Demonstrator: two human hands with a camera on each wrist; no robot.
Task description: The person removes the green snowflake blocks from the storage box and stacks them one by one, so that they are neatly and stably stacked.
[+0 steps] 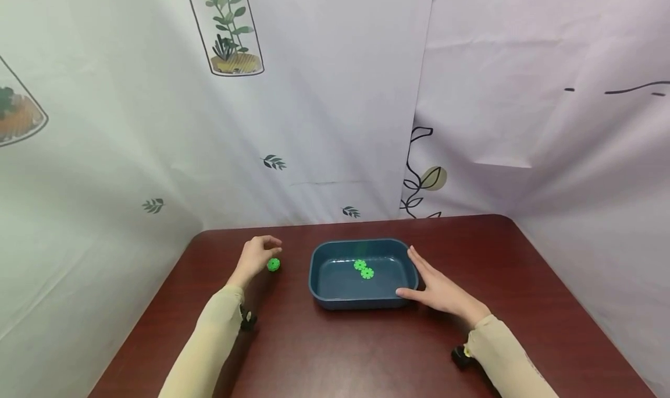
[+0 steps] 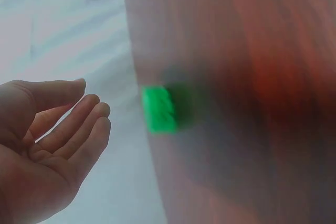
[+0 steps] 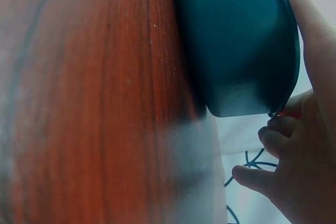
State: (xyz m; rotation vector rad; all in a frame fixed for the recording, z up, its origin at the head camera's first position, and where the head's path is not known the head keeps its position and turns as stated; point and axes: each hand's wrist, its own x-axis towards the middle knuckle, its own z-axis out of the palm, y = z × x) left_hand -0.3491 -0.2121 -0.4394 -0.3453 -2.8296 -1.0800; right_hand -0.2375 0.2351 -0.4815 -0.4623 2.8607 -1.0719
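A dark blue rectangular tray [image 1: 342, 304] rests on the table, with two bright green flower-shaped plastic discs [image 1: 367, 273] lying side by side inside it. My right hand [image 1: 442, 290] spreads across the tray's right end, the thumb at the near rim and straight fingers along the far side. The tray's outer wall [image 3: 239, 45] fills much of the right wrist view. Left of the tray, a small green notched piece [image 1: 274, 265] stands on the table, looking like a thick block in the left wrist view. Beside it hovers my left hand [image 1: 255, 257], fingers loosely bent, holding nothing.
The reddish-brown wooden table [image 1: 335, 351] has rounded far corners. A pale cloth backdrop [image 1: 324, 113] printed with plants hangs behind it and along both sides. Dark wrist cameras [image 1: 462, 357] sit under the sleeves.
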